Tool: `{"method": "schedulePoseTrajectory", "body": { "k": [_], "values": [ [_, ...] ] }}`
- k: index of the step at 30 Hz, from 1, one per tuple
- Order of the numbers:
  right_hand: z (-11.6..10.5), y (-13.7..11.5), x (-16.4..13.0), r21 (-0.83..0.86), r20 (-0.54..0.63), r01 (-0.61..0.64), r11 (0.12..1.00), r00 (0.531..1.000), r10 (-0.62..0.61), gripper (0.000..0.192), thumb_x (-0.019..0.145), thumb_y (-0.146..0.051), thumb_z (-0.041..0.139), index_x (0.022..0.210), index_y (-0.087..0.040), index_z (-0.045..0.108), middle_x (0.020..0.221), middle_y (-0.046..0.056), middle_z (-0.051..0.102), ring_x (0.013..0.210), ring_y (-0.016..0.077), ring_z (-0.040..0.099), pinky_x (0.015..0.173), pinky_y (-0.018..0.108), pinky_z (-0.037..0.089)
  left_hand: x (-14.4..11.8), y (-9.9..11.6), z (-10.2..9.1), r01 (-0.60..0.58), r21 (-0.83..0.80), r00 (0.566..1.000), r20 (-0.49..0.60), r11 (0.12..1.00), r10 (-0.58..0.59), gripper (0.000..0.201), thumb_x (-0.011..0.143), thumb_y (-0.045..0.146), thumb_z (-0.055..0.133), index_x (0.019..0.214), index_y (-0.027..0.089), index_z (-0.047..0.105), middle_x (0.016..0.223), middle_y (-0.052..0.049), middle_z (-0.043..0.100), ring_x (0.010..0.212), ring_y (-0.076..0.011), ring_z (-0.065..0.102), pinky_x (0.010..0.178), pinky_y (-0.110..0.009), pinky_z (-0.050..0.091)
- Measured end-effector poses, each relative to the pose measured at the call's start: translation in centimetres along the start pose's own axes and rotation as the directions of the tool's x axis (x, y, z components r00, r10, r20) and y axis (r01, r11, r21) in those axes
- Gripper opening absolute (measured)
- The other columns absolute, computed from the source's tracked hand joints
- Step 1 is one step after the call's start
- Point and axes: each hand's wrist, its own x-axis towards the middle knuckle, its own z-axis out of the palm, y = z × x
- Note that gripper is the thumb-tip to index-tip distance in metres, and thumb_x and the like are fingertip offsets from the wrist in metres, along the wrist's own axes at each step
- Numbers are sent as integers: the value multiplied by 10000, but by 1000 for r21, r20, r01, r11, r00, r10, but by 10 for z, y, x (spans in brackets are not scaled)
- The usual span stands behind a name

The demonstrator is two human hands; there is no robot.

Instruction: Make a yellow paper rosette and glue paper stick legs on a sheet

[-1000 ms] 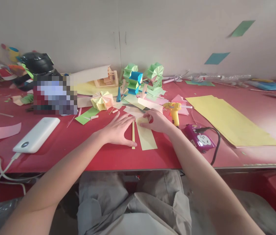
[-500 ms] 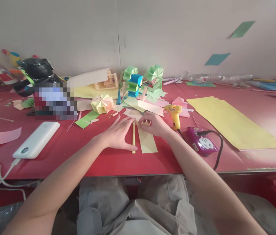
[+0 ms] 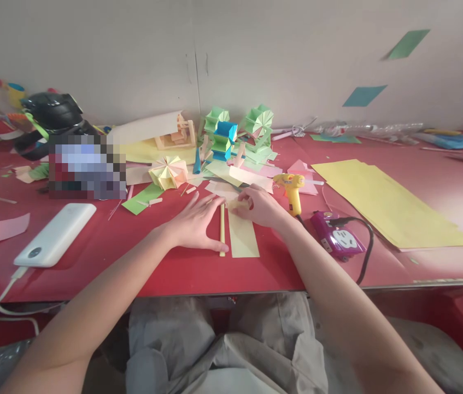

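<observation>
On the red table point(image 3: 182, 268), the left hand point(image 3: 195, 221) lay flat beside a thin stick point(image 3: 222, 230). The right hand point(image 3: 261, 205) pinched the yellow paper strip point(image 3: 242, 236), maybe rolling its far end; most stayed flat.

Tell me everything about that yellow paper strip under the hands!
The yellow paper strip is pale yellow, thin and flat, a long rectangle lying on the red table with its near end toward the table's edge. Its far end is curled up into a small roll, pinched by the right hand. A thin yellow stick lies alongside its left edge, and the left hand rests flat just beyond that.
</observation>
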Motion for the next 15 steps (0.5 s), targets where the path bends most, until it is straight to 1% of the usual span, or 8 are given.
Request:
{"method": "schedulePoseTrajectory", "body": {
  "k": [3,6,8,12,15],
  "values": [
    [-1,-1,0,48,-10,-9,999,1000,9,258,703,-348,749,825,-192,584,940,58,572,744,170,528,672,300,422,0,0,0,5,-4,1000,6,1000,-5,1222,638,853,631,1572,206,182,1647,-178,239,1540,-363,143,1246,-550,73],
    [-1,-2,0,166,9,4,986,1000,-6,139,742,-265,660,803,-193,558,830,29,590,704,154,519,645,282,408,0,0,0,1,-5,1000,1,1000,-1,1222,638,857,627,1572,202,188,1647,-176,239,1541,-363,140,1248,-548,74],
    [0,-3,0,248,13,26,968,999,-30,89,765,-244,604,827,-187,575,798,21,607,689,147,521,640,277,406,0,0,0,-4,-4,1000,-5,1000,4,1211,646,846,633,1573,205,189,1647,-171,243,1542,-364,136,1251,-544,67],
    [2,-2,3,301,-51,87,950,996,-75,134,776,-250,576,859,-168,642,842,42,661,721,152,531,676,288,417,0,-1,1,-7,-8,1000,-8,1000,7,1198,664,821,643,1580,209,173,1649,-171,239,1541,-370,136,1249,-553,76],
    [3,0,5,324,-99,99,941,993,-71,191,808,-293,571,884,-156,680,865,52,682,698,145,508,680,302,418,-1,-2,-1,-27,-21,999,-29,999,26,1160,693,801,639,1581,219,174,1653,-165,231,1535,-375,158,1246,-564,92]
  ]
}}
